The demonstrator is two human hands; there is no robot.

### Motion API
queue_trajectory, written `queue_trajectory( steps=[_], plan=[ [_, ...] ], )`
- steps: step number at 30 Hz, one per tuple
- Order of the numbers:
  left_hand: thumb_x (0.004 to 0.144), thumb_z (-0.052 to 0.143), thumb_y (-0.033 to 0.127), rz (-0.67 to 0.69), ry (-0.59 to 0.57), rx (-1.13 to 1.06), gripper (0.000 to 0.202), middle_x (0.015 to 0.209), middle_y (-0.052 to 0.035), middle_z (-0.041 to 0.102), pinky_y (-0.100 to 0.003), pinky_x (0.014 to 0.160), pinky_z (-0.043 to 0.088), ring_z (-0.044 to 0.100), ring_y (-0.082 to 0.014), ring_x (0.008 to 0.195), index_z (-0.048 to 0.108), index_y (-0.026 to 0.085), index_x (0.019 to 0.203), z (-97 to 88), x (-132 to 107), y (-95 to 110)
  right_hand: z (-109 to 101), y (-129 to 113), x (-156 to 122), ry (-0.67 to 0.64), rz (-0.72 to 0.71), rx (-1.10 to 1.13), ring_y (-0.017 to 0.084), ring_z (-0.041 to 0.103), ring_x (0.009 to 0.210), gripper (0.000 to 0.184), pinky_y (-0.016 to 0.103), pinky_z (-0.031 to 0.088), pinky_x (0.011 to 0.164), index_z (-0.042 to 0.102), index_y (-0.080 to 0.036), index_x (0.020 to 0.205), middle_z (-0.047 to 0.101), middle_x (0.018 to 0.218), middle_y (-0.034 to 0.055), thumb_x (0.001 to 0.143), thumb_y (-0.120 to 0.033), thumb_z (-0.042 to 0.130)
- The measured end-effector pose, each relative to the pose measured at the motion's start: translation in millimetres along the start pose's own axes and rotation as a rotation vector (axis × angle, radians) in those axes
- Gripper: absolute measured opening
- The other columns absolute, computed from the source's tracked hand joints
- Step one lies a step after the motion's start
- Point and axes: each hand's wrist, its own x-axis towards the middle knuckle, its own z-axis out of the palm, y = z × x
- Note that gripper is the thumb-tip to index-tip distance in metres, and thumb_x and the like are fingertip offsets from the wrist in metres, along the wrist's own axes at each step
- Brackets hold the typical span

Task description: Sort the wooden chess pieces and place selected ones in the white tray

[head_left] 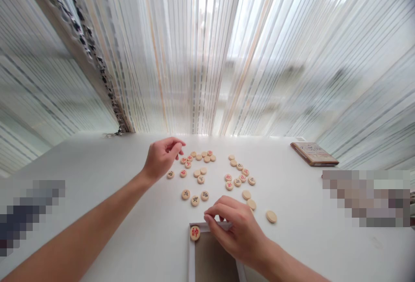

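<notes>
My left hand (164, 156) is closed, fingers curled in, just left of the far cluster of round wooden xiangqi pieces, such as a red-marked piece (188, 165). Whatever it may hold is hidden. Over the far rim of an open shallow box (191, 256), my right hand (238, 226) has thumb and fingertips pinched together; I cannot make out anything between them. In the box's far left corner lies a xiangqi piece with a red character (195, 233). Just beyond the box are black-marked pieces, one of them in the middle (195, 201).
More pieces lie scattered on the white table (129, 226), some blank side up, like the blank piece (271, 217) at the right. A flat brown-edged box (314, 154) sits at the far right. A striped string curtain (207, 57) hangs behind the table. Both sides have blurred patches.
</notes>
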Motion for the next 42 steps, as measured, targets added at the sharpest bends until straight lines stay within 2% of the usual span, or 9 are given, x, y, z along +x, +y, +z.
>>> queue_trajectory(
  steps=[2, 5, 9, 15, 19, 23, 28, 37, 42],
  plan=[
    [0.083, 0.070, 0.031, 0.020, -0.051, 0.125, 0.018, 0.060, -0.0013, 0.071, -0.023, 0.050, 0.040, 0.054, -0.0130, 0.049, 0.081, 0.018, 0.078, -11.3, -21, -15, 0, 1, -1, -0.016, 0.006, -0.002, 0.015, 0.061, 0.063, 0.015, 0.026, 0.046, 0.059, 0.071, -0.019, 0.086, 0.069, 0.072, 0.0029, 0.095, -0.012, 0.061],
    [0.087, 0.066, 0.030, 0.067, -0.019, 0.237, 0.019, 0.055, 0.0015, 0.065, -0.023, 0.051, 0.038, 0.052, -0.0131, 0.049, 0.080, 0.018, 0.082, -23.5, -41, -37, 1, 4, -1, -0.034, 0.031, 0.000, 0.015, 0.061, 0.062, 0.015, 0.026, 0.046, 0.059, 0.072, -0.019, 0.086, 0.068, 0.071, 0.0031, 0.094, -0.013, 0.061],
    [0.089, 0.062, 0.030, 0.121, -0.009, 0.281, 0.021, 0.049, 0.0039, 0.055, -0.023, 0.051, 0.038, 0.048, -0.0126, 0.046, 0.078, 0.019, 0.082, -23.9, -53, -52, 1, 7, 1, -0.030, 0.076, 0.000, 0.013, 0.058, 0.059, 0.016, 0.025, 0.045, 0.055, 0.073, -0.019, 0.086, 0.066, 0.069, 0.0023, 0.095, -0.014, 0.061],
    [0.090, 0.058, 0.015, 0.556, -0.200, 0.328, 0.015, 0.051, 0.0059, 0.054, -0.020, 0.048, 0.039, 0.044, -0.0085, 0.041, 0.070, 0.019, 0.082, -18.4, -67, -50, -12, 8, 8, 0.086, 0.091, -0.048, 0.013, 0.055, 0.057, 0.017, 0.026, 0.043, 0.055, 0.073, -0.019, 0.085, 0.063, 0.065, 0.0006, 0.098, -0.015, 0.063],
    [0.093, 0.056, 0.009, 0.703, -0.234, 0.315, 0.018, 0.054, 0.0066, 0.056, -0.020, 0.049, 0.041, 0.046, -0.0077, 0.041, 0.068, 0.019, 0.085, -17.5, -69, -50, -33, 19, 25, 0.176, 0.236, 0.028, 0.014, 0.058, 0.060, 0.021, 0.028, 0.047, 0.058, 0.075, -0.018, 0.080, 0.070, 0.067, 0.0036, 0.098, -0.026, 0.068],
    [0.095, 0.055, 0.008, 0.715, -0.211, 0.342, 0.019, 0.053, 0.0082, 0.051, -0.020, 0.050, 0.040, 0.044, -0.0068, 0.041, 0.067, 0.018, 0.084, -16.5, -66, -53, -63, 34, 61, 0.211, 0.533, 0.269, 0.013, 0.051, 0.052, 0.030, 0.027, 0.039, 0.049, 0.079, -0.016, 0.078, 0.069, 0.062, 0.0044, 0.090, -0.043, 0.078],
    [0.096, 0.056, 0.010, 0.707, -0.207, 0.380, 0.018, 0.054, 0.0084, 0.051, -0.020, 0.050, 0.039, 0.041, -0.0066, 0.042, 0.068, 0.018, 0.086, -17.6, -65, -57, -81, 55, 98, 0.295, 0.583, 0.436, 0.009, 0.046, 0.051, 0.028, 0.025, 0.035, 0.049, 0.080, -0.016, 0.079, 0.070, 0.066, 0.0040, 0.079, -0.043, 0.085],
    [0.097, 0.057, 0.012, 0.629, -0.238, 0.430, 0.017, 0.057, 0.0067, 0.058, -0.020, 0.050, 0.039, 0.040, -0.0065, 0.043, 0.069, 0.019, 0.088, -21.4, -67, -62, -102, 97, 87, 0.332, 0.657, 0.461, 0.008, 0.045, 0.050, 0.024, 0.025, 0.030, 0.047, 0.080, -0.015, 0.077, 0.068, 0.065, 0.0042, 0.077, -0.038, 0.087],
    [0.096, 0.060, 0.014, 0.609, -0.218, 0.447, 0.013, 0.059, 0.0062, 0.063, -0.019, 0.051, 0.040, 0.041, -0.0060, 0.043, 0.070, 0.019, 0.089, -23.2, -67, -66, -106, 103, 87, 0.335, 0.681, 0.456, 0.007, 0.044, 0.050, 0.023, 0.026, 0.027, 0.047, 0.080, -0.015, 0.077, 0.068, 0.065, 0.0042, 0.077, -0.037, 0.087]
  ],
)
